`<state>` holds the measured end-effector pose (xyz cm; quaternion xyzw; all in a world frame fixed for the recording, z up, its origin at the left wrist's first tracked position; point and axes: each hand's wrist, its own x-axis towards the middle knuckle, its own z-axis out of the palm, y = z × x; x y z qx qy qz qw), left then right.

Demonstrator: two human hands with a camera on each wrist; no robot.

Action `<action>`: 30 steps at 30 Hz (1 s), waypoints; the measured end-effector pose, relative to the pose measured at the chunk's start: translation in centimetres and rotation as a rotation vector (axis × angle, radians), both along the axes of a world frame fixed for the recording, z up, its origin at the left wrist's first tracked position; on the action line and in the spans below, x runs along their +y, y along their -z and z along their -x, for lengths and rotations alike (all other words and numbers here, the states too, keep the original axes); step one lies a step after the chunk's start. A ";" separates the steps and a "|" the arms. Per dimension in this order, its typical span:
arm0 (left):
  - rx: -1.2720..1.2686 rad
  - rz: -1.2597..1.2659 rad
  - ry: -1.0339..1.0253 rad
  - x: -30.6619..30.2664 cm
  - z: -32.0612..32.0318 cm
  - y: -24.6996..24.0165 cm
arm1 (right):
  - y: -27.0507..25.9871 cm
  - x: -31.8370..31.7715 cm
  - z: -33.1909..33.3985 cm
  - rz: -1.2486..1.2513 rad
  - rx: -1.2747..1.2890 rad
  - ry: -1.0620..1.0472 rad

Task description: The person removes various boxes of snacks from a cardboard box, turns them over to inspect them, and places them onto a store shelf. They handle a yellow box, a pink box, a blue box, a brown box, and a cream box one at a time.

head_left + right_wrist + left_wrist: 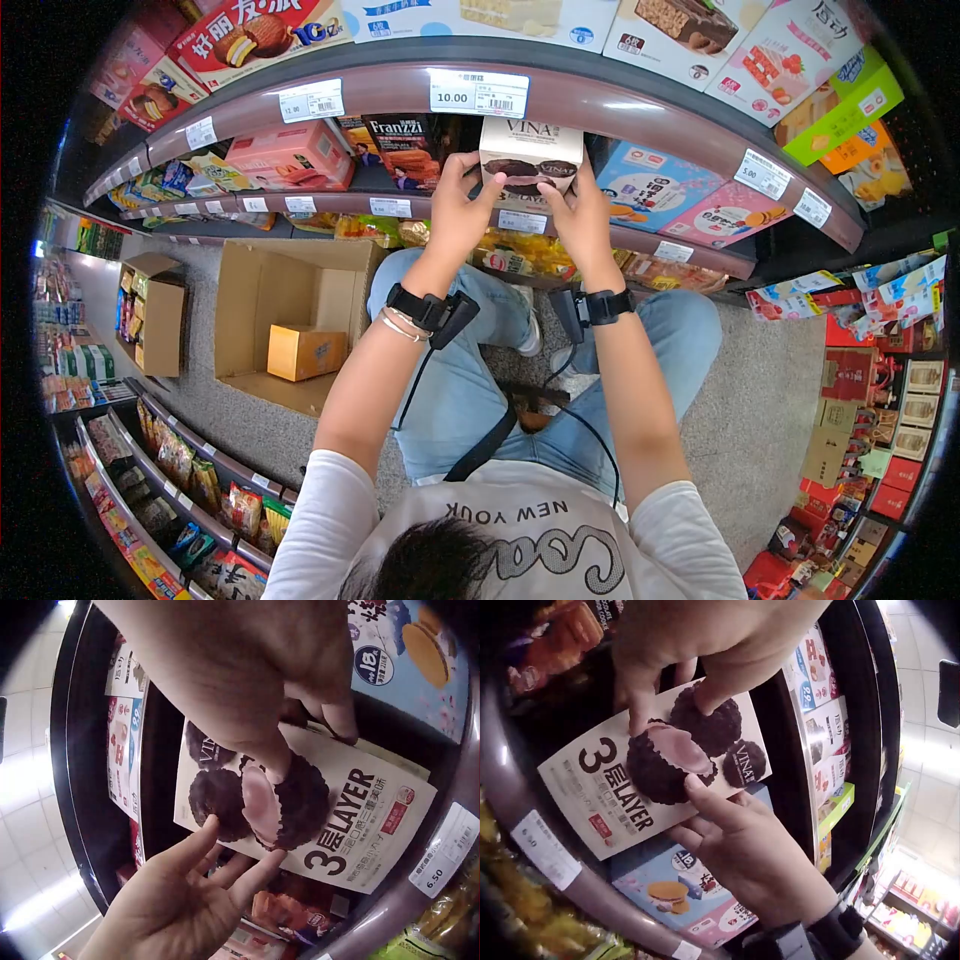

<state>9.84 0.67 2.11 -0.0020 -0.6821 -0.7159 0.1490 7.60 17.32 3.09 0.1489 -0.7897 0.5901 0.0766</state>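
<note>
A white box of chocolate snacks (531, 150) marked VINA and 3 LAYER stands at the lower shelf, under the upper shelf's lip. My left hand (464, 208) grips its left side, thumb on the printed front. On the opposite side my right hand (580, 222) holds it, its thumb also on the front. Both wrist views show the box's front (619, 776) tilted, with the fingers reaching round its sides. Left of the box is a dark Franzzi box (403, 150); to its right is a blue biscuit box (655, 185).
The upper shelf lip (390, 92) with price tags passes close over the hands. On the floor at left, an open cardboard carton (240, 330) holds a small orange box (305, 352). Bagged snacks (510, 262) lie below the shelf. My bent knees (665, 340) are close beneath the arms.
</note>
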 end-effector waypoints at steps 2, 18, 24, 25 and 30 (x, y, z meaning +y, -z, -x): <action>0.043 0.040 -0.003 0.1 0.1 0.1 | 0.5 0.0 0.3 -0.013 -0.010 0.014; 0.038 0.033 0.054 0.0 1.3 -0.3 | 1.6 0.0 1.8 -0.040 0.027 0.089; 0.023 0.023 0.066 0.0 1.8 -0.3 | 2.2 0.0 2.4 0.018 0.106 0.095; 0.026 0.025 0.066 0.0 1.9 -0.3 | 2.1 0.0 2.4 0.015 0.107 0.097; 0.021 0.028 0.065 -0.1 2.1 0.1 | 2.4 0.1 2.7 0.011 0.129 0.099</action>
